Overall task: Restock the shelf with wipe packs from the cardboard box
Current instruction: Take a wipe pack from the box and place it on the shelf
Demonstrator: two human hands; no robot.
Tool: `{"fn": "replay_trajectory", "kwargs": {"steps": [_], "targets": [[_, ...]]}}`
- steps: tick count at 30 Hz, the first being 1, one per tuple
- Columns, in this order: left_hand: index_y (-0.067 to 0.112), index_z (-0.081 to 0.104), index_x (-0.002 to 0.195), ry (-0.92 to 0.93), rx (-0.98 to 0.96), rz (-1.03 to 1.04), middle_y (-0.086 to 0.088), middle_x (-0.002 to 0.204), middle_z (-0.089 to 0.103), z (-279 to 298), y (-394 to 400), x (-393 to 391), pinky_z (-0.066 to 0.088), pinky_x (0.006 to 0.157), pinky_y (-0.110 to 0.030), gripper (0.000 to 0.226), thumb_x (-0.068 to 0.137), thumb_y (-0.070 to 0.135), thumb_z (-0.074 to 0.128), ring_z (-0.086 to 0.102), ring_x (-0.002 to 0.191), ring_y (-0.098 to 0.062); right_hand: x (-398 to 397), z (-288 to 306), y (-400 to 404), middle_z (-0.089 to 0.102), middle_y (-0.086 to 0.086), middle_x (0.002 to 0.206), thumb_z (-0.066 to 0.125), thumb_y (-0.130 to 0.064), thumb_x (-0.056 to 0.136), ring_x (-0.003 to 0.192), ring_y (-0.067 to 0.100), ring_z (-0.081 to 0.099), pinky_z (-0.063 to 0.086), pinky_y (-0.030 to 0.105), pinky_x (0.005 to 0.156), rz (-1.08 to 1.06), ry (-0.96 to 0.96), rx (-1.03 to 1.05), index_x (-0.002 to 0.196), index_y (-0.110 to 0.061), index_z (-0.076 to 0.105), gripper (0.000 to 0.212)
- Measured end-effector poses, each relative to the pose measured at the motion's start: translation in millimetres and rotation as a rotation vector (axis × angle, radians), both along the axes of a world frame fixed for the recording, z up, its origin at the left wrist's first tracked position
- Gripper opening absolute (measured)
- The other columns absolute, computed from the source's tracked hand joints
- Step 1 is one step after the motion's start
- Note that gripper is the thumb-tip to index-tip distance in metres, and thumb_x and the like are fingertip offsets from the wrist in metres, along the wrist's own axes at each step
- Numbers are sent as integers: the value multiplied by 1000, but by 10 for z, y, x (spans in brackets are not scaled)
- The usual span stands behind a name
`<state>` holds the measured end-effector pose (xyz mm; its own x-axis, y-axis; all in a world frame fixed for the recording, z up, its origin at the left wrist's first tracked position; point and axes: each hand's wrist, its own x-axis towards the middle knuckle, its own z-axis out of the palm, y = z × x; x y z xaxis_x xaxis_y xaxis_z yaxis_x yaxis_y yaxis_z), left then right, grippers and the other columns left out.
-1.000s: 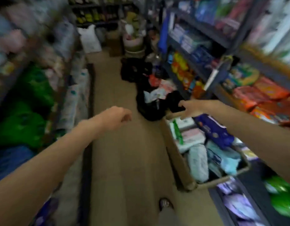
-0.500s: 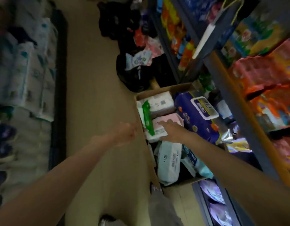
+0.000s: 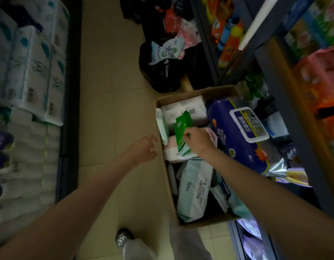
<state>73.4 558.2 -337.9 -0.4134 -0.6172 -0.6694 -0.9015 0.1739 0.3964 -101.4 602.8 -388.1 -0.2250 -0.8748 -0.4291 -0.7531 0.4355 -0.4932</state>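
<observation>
While the cardboard box (image 3: 163, 167) sits on the floor beside the shelf (image 3: 286, 102), presumably for short carries, it holds assorted wipe packs; one pale pack (image 3: 193, 192) reads "Liyou". Right hand (image 3: 197, 140) pinches a green wipe pack (image 3: 182, 128), tilted up as if for lifting out. Left hand (image 3: 145, 150) hovers loosely curled, holding nothing.

- The cardboard box (image 3: 163, 177) is matt brown card, creased at its rim.
- The green pack (image 3: 182, 128) and the blue pack (image 3: 235, 139) are glossy plastic film.
- The floor (image 3: 110, 113) is smooth beige tile.
- The black bag (image 3: 162, 74) is shiny thin plastic.
</observation>
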Motion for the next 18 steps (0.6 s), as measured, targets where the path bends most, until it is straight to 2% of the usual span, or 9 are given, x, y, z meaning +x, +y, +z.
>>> {"fn": "replay_trajectory", "kwargs": {"steps": [2, 4, 6, 7, 9, 11, 13, 16, 18], "targets": [[8, 42, 130, 169, 136, 272, -12, 118, 56, 38, 7, -94, 45, 71, -22, 39, 92, 11, 51, 59, 98, -21, -146, 98, -7, 69, 7, 93, 56, -16, 90, 86, 23, 63, 50, 31, 74, -191, -114, -114, 89, -12, 67, 11], [16, 50, 112, 441, 408, 706, -4, 103, 57, 160, -23, -199, 44, 65, -20, 17, 95, 18, 46, 55, 81, -10, -198, 311, -71, 64, -4, 85, 59, -12, 89, 77, 13, 58, 46, 28, 73, -296, -346, -246, 91, -11, 66, 8], [22, 56, 98, 647, 527, 888, 4, 95, 60, 271, -150, -226, 43, 76, -21, 16, 96, 31, 43, 55, 83, -8, -143, 600, -177, 57, -8, 77, 58, -7, 88, 70, 5, 53, 41, 21, 70, -248, -606, -306, 91, -8, 64, 6], [22, 59, 100, 733, 538, 940, 4, 96, 64, 312, -221, -204, 46, 80, -24, 19, 95, 33, 44, 59, 85, -9, -80, 749, -232, 57, -5, 79, 58, -4, 87, 73, 4, 55, 42, 20, 71, -169, -719, -295, 89, -9, 63, 7], [13, 60, 111, 834, 485, 1039, -2, 101, 68, 400, -340, -115, 54, 78, -26, 25, 92, 27, 52, 65, 85, -13, 62, 914, -336, 60, 1, 92, 59, -1, 85, 89, 14, 60, 46, 26, 79, 36, -769, -209, 83, -18, 62, 17], [6, 57, 118, 802, 362, 1093, -9, 109, 66, 431, -406, 42, 56, 75, -26, 33, 88, 19, 58, 65, 84, -16, 175, 876, -442, 60, -1, 100, 59, -5, 86, 97, 19, 59, 46, 30, 82, 148, -651, -134, 84, -22, 64, 17], [4, 56, 120, 656, 202, 1096, -10, 114, 64, 391, -422, 242, 54, 76, -28, 38, 85, 14, 63, 64, 88, -20, 256, 710, -566, 57, 0, 111, 55, -15, 90, 107, 18, 52, 43, 31, 86, 147, -464, -95, 101, -20, 65, 16], [3, 58, 119, 506, 124, 1143, -13, 115, 64, 303, -382, 519, 50, 74, -31, 41, 82, 16, 68, 62, 91, -25, 417, 341, -741, 32, 15, 143, 46, -21, 93, 132, 37, 29, 32, 42, 105, 298, -126, 75, 136, -29, 41, 45], [1, 59, 117, 501, 127, 1188, -15, 115, 65, 234, -338, 661, 52, 69, -29, 40, 81, 17, 69, 63, 90, -25, 539, 120, -827, 17, 19, 149, 41, -20, 95, 133, 42, 24, 29, 45, 107, 373, 57, 176, 141, -28, 33, 47]]}}
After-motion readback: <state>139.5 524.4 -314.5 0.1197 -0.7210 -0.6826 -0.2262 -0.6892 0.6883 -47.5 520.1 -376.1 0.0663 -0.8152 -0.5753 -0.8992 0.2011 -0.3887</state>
